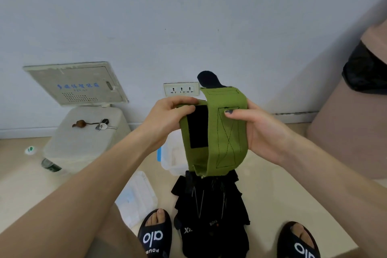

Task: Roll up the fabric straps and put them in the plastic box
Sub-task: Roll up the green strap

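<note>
Green strap (217,130): you hold it up at chest height, in front of the wall, above the floor things. It is wide webbing with a black fastening patch (198,126) on the left portion and stitched boxes on the right. It hangs as a loose fold or loop, not a tight coil; a dark tab (208,78) sticks up behind its top edge.

Your left hand (167,119) pinches the strap's upper left edge, fingers (186,100) curled over the top, thumb along the front by the black patch. Your right hand (259,130) grips the right side, thumb pressed across the front, the other fingers wrapped behind, out of sight.

Directly below the strap, on the floor: a clear plastic box (173,157), open, partly hidden by the strap. I cannot tell whether anything is inside it. Nearer your feet lies a pile of black straps (211,213), unrolled and heaped. A clear lid (136,197) lies to the left of the pile.

Judgement: early in the job. The green strap looks barely started on its roll, the black pile untouched, so nearly all rolling and boxing is left.

Further out: a large white bin (83,138) with keys (102,125) on top, a wall socket (181,89), your sandals (155,234).
</note>
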Available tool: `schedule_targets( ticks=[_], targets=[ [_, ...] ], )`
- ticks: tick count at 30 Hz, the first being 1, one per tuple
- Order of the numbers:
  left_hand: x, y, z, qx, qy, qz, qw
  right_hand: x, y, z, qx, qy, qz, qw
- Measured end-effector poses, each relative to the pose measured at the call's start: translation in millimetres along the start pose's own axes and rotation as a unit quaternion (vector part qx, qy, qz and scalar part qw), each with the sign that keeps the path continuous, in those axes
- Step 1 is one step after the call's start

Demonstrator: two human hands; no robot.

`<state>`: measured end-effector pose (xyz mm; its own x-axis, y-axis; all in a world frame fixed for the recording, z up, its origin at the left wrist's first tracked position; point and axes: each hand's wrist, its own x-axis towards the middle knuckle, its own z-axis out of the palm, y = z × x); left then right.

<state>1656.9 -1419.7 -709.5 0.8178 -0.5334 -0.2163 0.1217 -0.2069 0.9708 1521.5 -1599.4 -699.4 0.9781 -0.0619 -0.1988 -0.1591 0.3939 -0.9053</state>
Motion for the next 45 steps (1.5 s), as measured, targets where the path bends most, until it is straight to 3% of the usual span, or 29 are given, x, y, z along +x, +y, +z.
schedule_targets(
  ticks=[15, 21, 27, 35, 39, 45],
  targets=[
    [-1, 4, 3, -0.053, 0.009, 0.040, 0.998, -1, 11, 15, -0.061, -0.010, 0.043, 0.997],
    [0, 0, 6, -0.038, -0.002, 0.051, 0.998, 7, 13, 20, -0.084, 0.082, 0.009, 0.993],
    [0, 1, 5, -0.020, 0.023, 0.065, 0.997, 7, 6, 21, -0.054, 0.076, 0.010, 0.996],
    [-8, 14, 12, -0.052, 0.016, 0.042, 0.998, 8, 14, 20, -0.124, 0.121, -0.007, 0.985],
    [-6, 8, 8, 0.008, -0.002, 0.097, 0.995, 6, 13, 23, -0.096, 0.114, -0.001, 0.989],
    [-7, 7, 9, 0.018, -0.007, 0.095, 0.995, 6, 13, 25, -0.087, 0.119, -0.017, 0.989]
  ],
)
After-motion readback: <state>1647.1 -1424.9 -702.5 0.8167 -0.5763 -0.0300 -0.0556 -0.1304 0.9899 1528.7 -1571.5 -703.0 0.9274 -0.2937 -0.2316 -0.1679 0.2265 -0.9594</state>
